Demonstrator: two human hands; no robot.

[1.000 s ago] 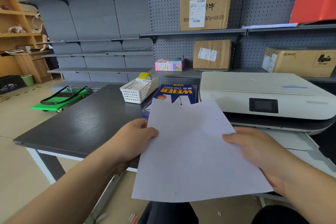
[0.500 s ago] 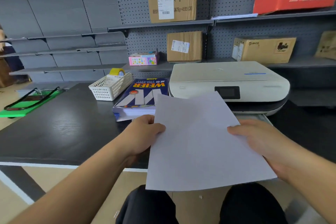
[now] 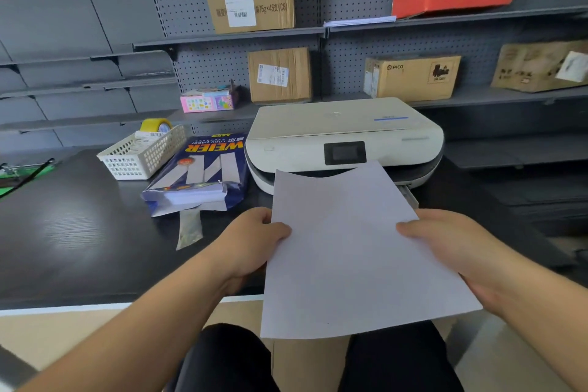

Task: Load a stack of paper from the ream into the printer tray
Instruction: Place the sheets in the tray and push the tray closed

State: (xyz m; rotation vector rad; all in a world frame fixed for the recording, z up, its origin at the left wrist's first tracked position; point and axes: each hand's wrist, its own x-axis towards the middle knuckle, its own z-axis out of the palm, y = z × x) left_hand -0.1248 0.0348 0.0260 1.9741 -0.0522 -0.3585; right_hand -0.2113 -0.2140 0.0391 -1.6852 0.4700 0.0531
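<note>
I have the left hand (image 3: 251, 239) pinching the left edge of the paper stack (image 3: 346, 258), thumb on top and fingers underneath, and the right hand (image 3: 451, 248) clamped the same way on the right edge. The stack hangs between them, tilted, its far edge just ahead of my hands and overlapping the front of the printer (image 3: 343, 137). Beyond the right hand, a corner of the pulled-out tray (image 3: 409, 196) peeks out under the paper; the rest of it is hidden. Ahead and to the left of the left hand, the opened ream (image 3: 203, 175) lies on the table (image 3: 73, 216), touching the printer's side. I judge this as the carrying step, with insertion not yet done. Next I need to level the stack, square it to the tray and slide it forward.
</note>
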